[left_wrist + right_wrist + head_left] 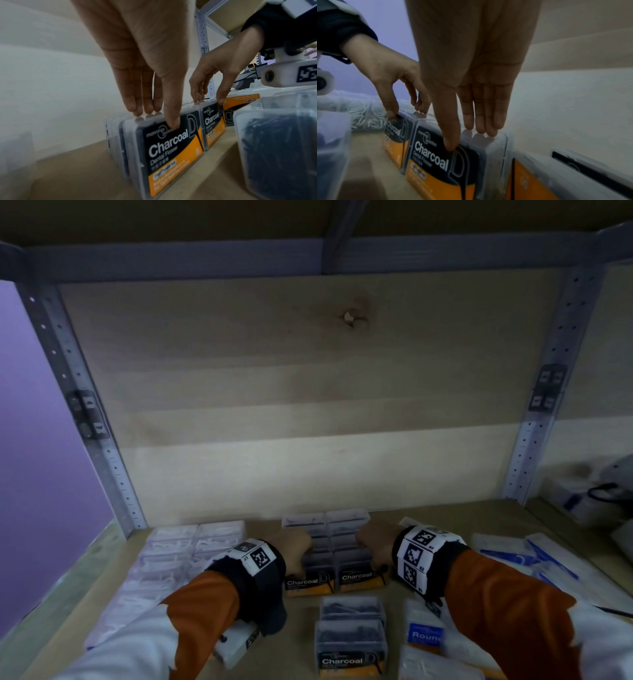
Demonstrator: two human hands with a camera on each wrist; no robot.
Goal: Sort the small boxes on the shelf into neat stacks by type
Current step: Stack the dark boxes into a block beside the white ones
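Note:
Two rows of clear Charcoal flosser boxes stand on edge, side by side, mid-shelf. My left hand [294,556] pinches the near end of the left row [306,583]: in the left wrist view the thumb presses the front box's label [171,155] and the fingers [145,111] touch the top edges behind it. My right hand [371,546] holds the right row [359,578] the same way, thumb on the front label [433,162], fingers [481,129] on the tops. Each wrist view also shows the other hand [209,100] [406,112].
Clear boxes of white flossers [178,546] fill the shelf's left. Two loose Charcoal boxes [351,645] sit in front of the rows, with a "Round" box [424,635] to their right. White and blue packets [534,556] lie at the right. Metal uprights [102,440] flank the wooden back panel.

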